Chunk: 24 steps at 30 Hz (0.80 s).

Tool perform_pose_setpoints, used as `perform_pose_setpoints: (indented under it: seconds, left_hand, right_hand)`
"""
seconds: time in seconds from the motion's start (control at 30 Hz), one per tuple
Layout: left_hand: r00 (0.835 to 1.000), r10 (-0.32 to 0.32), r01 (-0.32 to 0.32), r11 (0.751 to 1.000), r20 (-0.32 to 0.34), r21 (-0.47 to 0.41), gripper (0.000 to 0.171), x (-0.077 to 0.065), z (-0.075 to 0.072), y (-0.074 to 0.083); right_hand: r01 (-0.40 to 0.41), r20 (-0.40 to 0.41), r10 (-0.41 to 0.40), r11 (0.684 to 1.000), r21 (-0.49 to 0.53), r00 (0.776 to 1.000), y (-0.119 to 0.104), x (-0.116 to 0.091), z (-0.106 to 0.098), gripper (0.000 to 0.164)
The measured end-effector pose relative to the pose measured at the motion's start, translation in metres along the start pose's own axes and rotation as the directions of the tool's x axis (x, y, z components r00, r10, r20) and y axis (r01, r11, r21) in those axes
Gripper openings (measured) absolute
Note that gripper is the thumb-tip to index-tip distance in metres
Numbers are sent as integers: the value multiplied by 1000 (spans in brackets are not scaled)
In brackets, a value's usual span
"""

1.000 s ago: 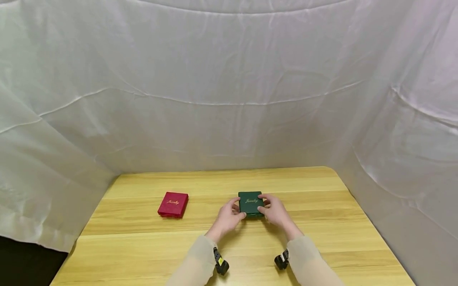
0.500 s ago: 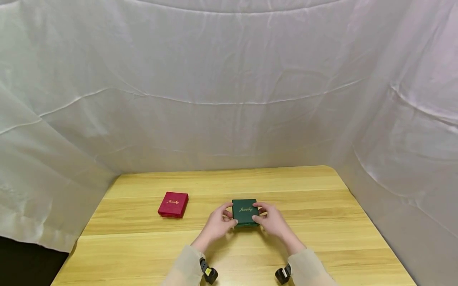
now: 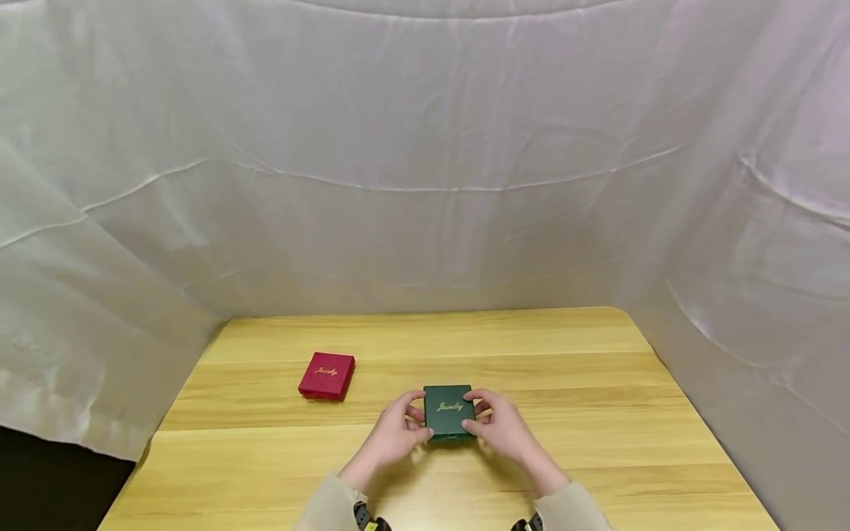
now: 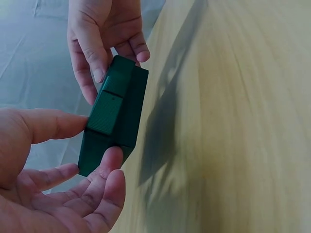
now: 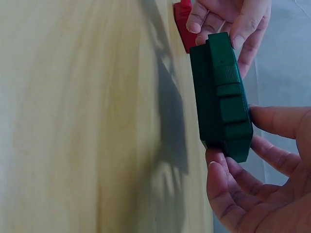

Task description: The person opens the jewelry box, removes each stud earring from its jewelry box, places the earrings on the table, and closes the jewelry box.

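A flat green jewelry box (image 3: 448, 413) with gold "Jewelry" lettering on its closed lid is held between both hands. At its left side my left hand (image 3: 393, 431) grips an edge, thumb near the front corner and fingers along the side and underneath. My right hand (image 3: 502, 429) pinches the opposite side in the same manner. In the left wrist view the green box (image 4: 104, 116) is above the wooden surface, casting a shadow there. Ridged front parts of the box (image 5: 231, 102) show in the right wrist view. Its inside is hidden.
A red jewelry box (image 3: 327, 376) with matching gold lettering lies on the wooden table (image 3: 265, 472), back left of the hands. Pale cloth (image 3: 425, 243) hangs behind the table and along both sides.
Both hands have brought the green box toward the person and slightly left. The red box stays in its place on the table; the head view has shifted slightly.
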<state>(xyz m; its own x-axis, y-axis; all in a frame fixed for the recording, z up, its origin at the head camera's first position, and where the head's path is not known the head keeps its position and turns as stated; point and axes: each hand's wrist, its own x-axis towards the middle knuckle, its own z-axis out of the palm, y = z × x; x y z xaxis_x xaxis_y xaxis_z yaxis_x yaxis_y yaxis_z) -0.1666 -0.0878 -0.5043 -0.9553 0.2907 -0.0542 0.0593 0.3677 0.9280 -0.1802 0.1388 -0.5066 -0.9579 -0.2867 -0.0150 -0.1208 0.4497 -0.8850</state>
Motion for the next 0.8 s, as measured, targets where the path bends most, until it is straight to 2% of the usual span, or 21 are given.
perform_pose_setpoints:
  seconds: [0.4,0.6,0.8]
  left_hand:
    - [1000,-17,17,999,-5,-43,67,-19,4,-5]
    - [1000,-24,24,999,-3,-31,65,-21,7,-9]
    - [1000,-4,3,999,-3,-36,66,-21,7,-11]
  right_hand:
    - [-21,37,20,1000,22,999,1,-13,9,40]
    - [-8,30,9,1000,-10,1000,1,-17,12,40]
    - [5,18,-4,999,-42,1000,4,-17,13,40]
